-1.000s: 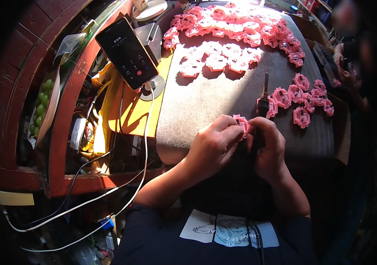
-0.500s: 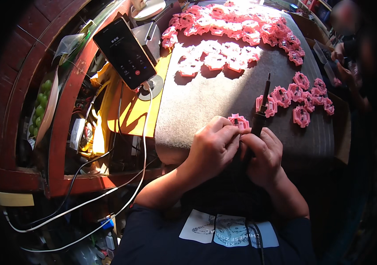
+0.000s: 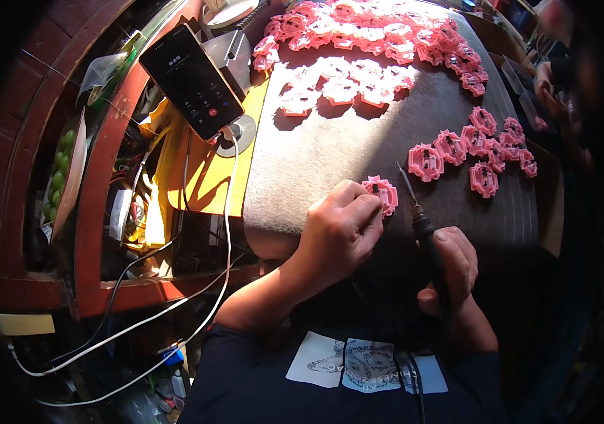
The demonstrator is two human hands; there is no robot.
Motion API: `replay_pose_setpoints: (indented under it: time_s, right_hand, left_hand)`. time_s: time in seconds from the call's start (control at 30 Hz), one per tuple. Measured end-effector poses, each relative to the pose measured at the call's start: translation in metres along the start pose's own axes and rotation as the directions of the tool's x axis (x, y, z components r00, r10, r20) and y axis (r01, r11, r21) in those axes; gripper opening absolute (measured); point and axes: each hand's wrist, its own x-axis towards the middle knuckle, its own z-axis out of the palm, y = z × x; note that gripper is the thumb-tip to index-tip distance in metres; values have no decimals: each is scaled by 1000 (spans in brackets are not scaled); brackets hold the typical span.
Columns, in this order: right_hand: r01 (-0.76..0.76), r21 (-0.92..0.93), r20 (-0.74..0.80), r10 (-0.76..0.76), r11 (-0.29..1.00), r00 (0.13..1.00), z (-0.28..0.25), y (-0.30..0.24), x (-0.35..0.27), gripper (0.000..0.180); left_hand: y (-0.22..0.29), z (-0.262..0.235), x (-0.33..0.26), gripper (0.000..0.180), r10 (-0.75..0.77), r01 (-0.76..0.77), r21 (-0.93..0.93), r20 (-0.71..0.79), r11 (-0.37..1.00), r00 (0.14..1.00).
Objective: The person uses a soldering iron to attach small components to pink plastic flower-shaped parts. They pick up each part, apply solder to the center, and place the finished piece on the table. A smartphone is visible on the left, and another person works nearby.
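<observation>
My left hand (image 3: 342, 222) is closed, its fingertips pinching the near-left edge of a pink plastic part (image 3: 386, 195) with a small dark piece in its middle. My right hand (image 3: 454, 261) grips the black handle of a soldering iron (image 3: 420, 219). The iron's thin metal tip points up and away, just right of the held part and apart from it. Beyond the tip lies a loose group of similar pink parts (image 3: 483, 179) on the grey padded surface (image 3: 302, 155). What my left fingertips cover underneath is hidden.
Many more pink parts (image 3: 341, 90) crowd the far side of the surface. To the left, a phone (image 3: 192, 81) stands on a round-based holder with a white cable (image 3: 230, 191) running down. A red wooden frame (image 3: 93, 233) borders that side. Another person's hand (image 3: 546, 81) shows at far right.
My right hand has moved down and right, away from my left hand, and the soldering iron now leans left. More of the pink part in my left hand shows.
</observation>
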Motion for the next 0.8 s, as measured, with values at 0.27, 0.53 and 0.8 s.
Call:
replay_pose_setpoints:
  time_s: [0.27, 0.53, 0.8]
  right_hand:
    - [42, -47, 51, -40, 998, 998, -13, -16, -3, 29]
    - [57, -44, 65, -54, 997, 996, -11, -18, -3, 28]
    - [71, -50, 67, -67, 996, 995, -11, -18, -3, 27]
  left_hand:
    - [2, 0, 1, 11, -29, 29, -6, 21, 1000, 999]
    - [3, -1, 1, 10, -39, 39, 2, 25, 999, 999]
    - [3, -1, 2, 11, -33, 33, -6, 26, 999, 999]
